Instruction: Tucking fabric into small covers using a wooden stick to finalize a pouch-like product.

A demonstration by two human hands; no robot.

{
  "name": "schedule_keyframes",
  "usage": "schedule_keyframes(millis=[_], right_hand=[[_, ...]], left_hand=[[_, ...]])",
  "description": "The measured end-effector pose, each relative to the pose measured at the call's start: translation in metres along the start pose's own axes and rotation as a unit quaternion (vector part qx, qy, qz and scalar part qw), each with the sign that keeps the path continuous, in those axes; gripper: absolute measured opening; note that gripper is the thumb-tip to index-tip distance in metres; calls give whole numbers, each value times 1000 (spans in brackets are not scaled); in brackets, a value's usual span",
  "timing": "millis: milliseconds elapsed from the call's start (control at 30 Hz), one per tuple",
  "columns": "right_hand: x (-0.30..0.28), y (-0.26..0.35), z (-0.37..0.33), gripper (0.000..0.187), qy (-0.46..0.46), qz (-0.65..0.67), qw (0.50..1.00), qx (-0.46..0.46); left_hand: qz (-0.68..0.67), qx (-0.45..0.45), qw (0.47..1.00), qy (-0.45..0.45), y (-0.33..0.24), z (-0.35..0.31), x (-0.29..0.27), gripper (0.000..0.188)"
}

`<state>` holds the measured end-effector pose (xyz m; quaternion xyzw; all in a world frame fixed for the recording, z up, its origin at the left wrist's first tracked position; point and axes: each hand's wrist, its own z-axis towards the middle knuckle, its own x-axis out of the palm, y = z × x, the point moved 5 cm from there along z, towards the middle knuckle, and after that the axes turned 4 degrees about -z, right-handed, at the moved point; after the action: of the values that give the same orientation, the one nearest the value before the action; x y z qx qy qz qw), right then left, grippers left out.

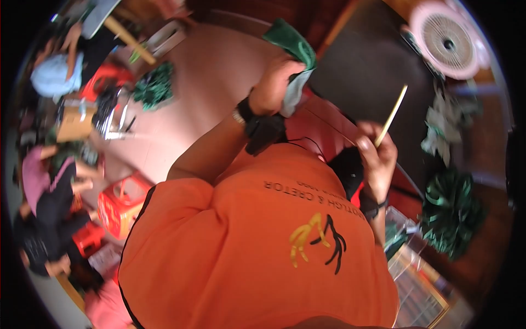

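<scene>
My left hand (273, 82), with a dark band on its wrist, is raised in front of my chest. Its fingers are closed on a strip of shiny green fabric (290, 41), dark above the fist and paler grey-green below it. Lower and to the right, my right hand (378, 156) pinches a thin pale yellow stick (392, 114), which points up and away. A fine reddish line, perhaps thread or wire, runs from below the fabric toward my right fingers; its ends cannot be made out. Both hands are apart.
A dark tabletop (356, 77) lies beyond my hands, with a pink fan (449, 45) at its far right. Pale strips (445, 129) and a dark green bundle (452, 214) are on the right. Several people sit at left near an orange-red stool (125, 205) and another green bundle (154, 86).
</scene>
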<state>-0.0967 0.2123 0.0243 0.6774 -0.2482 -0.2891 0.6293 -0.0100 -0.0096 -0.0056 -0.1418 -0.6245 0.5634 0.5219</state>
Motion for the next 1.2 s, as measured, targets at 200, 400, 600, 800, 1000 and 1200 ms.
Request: schedule_keyframes(millis=[200,400,600,800,1000,1200], right_hand=[[35,18,43,43,22,-8,996,-81],[27,3,46,7,0,67,997,-47],[17,-7,47,9,-88,116,989,26],[38,3,44,17,-26,188,981,42],[24,-10,40,17,-27,66,997,4],[38,1,32,6,-11,53,997,-54]], left_hand=[[348,170,911,141,-7,-1,60,19],[394,69,894,203,-3,-8,54,7],[414,254,873,45,-30,-17,48,18],[253,-5,961,114,4,-20,60,19],[195,-137,953,187,18,-16,52,10],[295,-39,937,183,19,-13,49,13]])
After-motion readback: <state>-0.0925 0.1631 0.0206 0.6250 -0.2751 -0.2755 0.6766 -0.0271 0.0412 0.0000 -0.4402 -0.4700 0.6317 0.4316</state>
